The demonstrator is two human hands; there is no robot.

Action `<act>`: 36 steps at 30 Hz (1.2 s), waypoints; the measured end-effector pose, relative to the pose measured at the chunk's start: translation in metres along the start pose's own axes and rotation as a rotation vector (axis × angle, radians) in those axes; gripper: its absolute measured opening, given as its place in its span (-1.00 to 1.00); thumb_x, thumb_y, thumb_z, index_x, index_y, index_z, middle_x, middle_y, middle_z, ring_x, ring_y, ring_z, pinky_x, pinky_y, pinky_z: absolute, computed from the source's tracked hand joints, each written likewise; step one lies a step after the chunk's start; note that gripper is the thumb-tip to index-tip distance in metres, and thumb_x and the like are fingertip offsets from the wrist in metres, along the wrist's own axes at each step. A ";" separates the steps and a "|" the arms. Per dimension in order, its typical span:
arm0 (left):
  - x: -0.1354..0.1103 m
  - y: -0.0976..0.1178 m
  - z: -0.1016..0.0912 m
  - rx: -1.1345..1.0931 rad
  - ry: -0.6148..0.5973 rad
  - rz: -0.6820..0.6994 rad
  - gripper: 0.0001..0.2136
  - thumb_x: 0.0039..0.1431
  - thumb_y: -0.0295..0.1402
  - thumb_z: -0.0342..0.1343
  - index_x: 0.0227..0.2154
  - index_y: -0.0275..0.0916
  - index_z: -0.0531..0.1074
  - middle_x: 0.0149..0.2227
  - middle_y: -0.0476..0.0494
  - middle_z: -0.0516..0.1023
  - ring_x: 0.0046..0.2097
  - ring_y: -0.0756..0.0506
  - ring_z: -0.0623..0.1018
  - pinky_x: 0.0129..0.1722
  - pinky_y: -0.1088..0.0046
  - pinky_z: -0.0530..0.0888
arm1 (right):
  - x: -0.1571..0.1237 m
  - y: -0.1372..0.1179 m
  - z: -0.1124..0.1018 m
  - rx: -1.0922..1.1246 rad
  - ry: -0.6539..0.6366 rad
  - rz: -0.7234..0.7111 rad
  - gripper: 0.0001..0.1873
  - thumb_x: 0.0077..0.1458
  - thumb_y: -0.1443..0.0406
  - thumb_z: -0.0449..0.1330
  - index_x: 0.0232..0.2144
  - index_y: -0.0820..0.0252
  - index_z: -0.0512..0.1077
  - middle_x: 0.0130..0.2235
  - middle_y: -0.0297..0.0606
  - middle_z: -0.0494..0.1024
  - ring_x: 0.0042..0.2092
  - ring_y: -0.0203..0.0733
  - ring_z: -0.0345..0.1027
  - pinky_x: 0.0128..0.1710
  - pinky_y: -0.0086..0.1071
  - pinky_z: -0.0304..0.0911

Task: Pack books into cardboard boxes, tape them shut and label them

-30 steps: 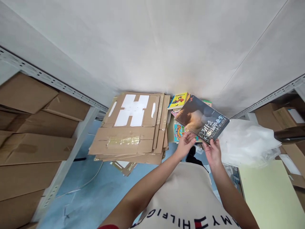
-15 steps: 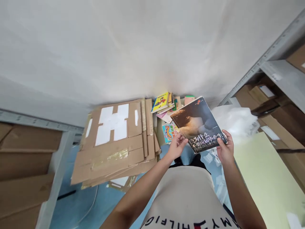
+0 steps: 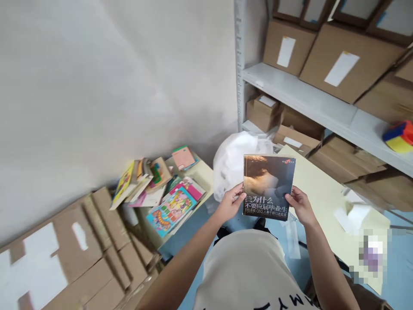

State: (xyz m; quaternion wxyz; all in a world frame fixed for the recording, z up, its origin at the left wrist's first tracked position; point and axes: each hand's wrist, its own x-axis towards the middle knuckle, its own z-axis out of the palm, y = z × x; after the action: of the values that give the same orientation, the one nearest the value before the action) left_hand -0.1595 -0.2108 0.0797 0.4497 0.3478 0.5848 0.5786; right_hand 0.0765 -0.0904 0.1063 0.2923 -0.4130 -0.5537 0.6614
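I hold a dark paperback book (image 3: pixel 267 183) with white Chinese lettering upright in front of my chest. My left hand (image 3: pixel 230 204) grips its lower left edge, thumb on the cover. My right hand (image 3: pixel 298 206) grips its lower right edge. Left of the book, a loose pile of colourful children's books (image 3: pixel 167 193) lies on a low pale surface by the wall.
Flattened cardboard boxes (image 3: pixel 80 258) are stacked on the floor at lower left. A white plastic bag (image 3: pixel 234 157) sits behind the book. A pale yellow table (image 3: pixel 325 202) stands at right. Grey metal shelving (image 3: pixel 309 103) holds cardboard boxes, with a coloured toy block (image 3: pixel 400 135).
The view has swung to the right, bringing the shelving into sight. The book has turned from tilted to upright, still held by both hands.
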 end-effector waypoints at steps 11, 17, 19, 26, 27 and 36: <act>0.058 -0.011 0.140 -0.170 -0.262 -0.228 -0.50 -0.04 -0.18 0.36 -0.01 -0.22 0.51 -0.12 -0.24 0.63 0.00 -0.22 0.57 0.06 0.27 0.46 | -0.022 0.022 -0.120 0.261 0.378 0.062 -0.51 -0.12 -0.04 0.40 -0.23 0.06 0.40 -0.39 -0.34 0.62 -0.43 -0.18 0.49 -0.50 -0.38 0.39; 0.064 -0.033 0.157 -0.046 -0.326 -0.276 -0.68 -0.03 -0.25 0.34 -0.18 -0.21 0.58 -0.17 -0.21 0.66 -0.10 -0.19 0.61 0.00 0.27 0.51 | -0.029 0.043 -0.141 0.338 0.446 0.107 -0.52 -0.10 -0.04 0.39 -0.22 0.05 0.41 -0.42 -0.35 0.61 -0.44 -0.19 0.47 -0.50 -0.37 0.37; 0.069 -0.038 0.156 -0.042 -0.355 -0.290 -0.68 -0.02 -0.24 0.33 -0.17 -0.21 0.58 -0.17 -0.20 0.66 -0.10 -0.20 0.61 0.01 0.25 0.50 | -0.027 0.047 -0.140 0.360 0.460 0.110 -0.54 -0.11 -0.04 0.40 -0.25 0.06 0.43 -0.44 -0.35 0.60 -0.46 -0.21 0.44 -0.52 -0.39 0.34; 0.099 -0.042 0.144 -0.054 -0.457 -0.313 -0.70 0.00 -0.22 0.32 -0.20 -0.22 0.58 -0.17 -0.20 0.65 -0.06 -0.19 0.60 0.03 0.29 0.49 | -0.002 0.028 -0.153 0.287 0.727 -0.070 -0.58 -0.09 -0.03 0.39 -0.26 0.06 0.48 -0.38 -0.35 0.57 -0.43 -0.26 0.36 -0.49 -0.44 0.26; 0.103 -0.042 0.143 -0.054 -0.471 -0.323 -0.71 -0.01 -0.22 0.32 -0.21 -0.22 0.58 -0.18 -0.20 0.65 -0.06 -0.19 0.60 0.03 0.29 0.48 | 0.001 0.024 -0.159 0.256 0.770 -0.083 -0.56 -0.06 -0.04 0.36 -0.20 0.05 0.49 -0.35 -0.34 0.58 -0.41 -0.26 0.36 -0.49 -0.44 0.25; 0.113 -0.058 0.148 -0.183 -0.430 -0.488 -0.56 -0.09 -0.16 0.38 -0.13 -0.19 0.51 -0.38 -0.05 0.60 -0.30 -0.08 0.56 -0.23 0.41 0.48 | 0.000 0.002 -0.175 0.173 0.815 -0.071 -0.55 0.01 0.00 0.28 -0.07 0.01 0.48 -0.34 -0.35 0.55 -0.46 -0.32 0.32 -0.54 -0.48 0.25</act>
State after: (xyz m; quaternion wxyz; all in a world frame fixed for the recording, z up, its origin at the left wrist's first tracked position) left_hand -0.0559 -0.0575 0.0189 0.7172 0.2699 0.4884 0.4175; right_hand 0.2285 -0.0048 0.0967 0.5437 -0.5955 -0.3487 0.4776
